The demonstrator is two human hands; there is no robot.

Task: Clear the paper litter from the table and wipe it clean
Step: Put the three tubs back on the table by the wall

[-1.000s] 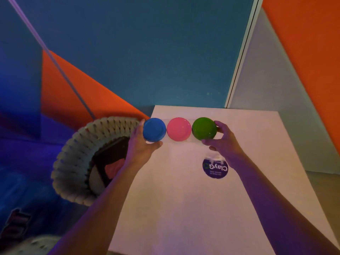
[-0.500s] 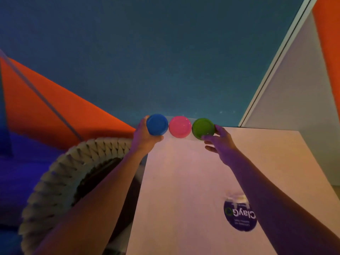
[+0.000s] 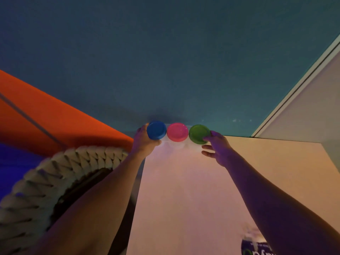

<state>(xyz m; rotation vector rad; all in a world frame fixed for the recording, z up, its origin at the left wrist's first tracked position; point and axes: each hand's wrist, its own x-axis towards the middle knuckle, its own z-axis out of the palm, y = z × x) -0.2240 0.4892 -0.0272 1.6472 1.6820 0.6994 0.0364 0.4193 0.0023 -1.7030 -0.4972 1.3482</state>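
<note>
A row of three joined clay tubs, with a blue lid (image 3: pixel 156 130), a pink lid (image 3: pixel 177 132) and a green lid (image 3: pixel 199 134), sits at the far left corner of the pale table (image 3: pixel 193 190), against the teal wall. My left hand (image 3: pixel 144 142) grips the blue end. My right hand (image 3: pixel 219 149) holds the green end with thumb and fingertips. A round dark purple label (image 3: pixel 257 248) with white print lies on the table near the bottom edge, partly cut off by my right arm.
A thick woven rope basket (image 3: pixel 55 181) stands on the floor left of the table, under my left forearm. An orange panel (image 3: pixel 64 122) leans behind it. A white wall (image 3: pixel 312 115) rises at the right behind the table.
Both hands have carried the row of tubs away from me to the table's far left corner. The purple label has stayed put and now appears lower in view.
</note>
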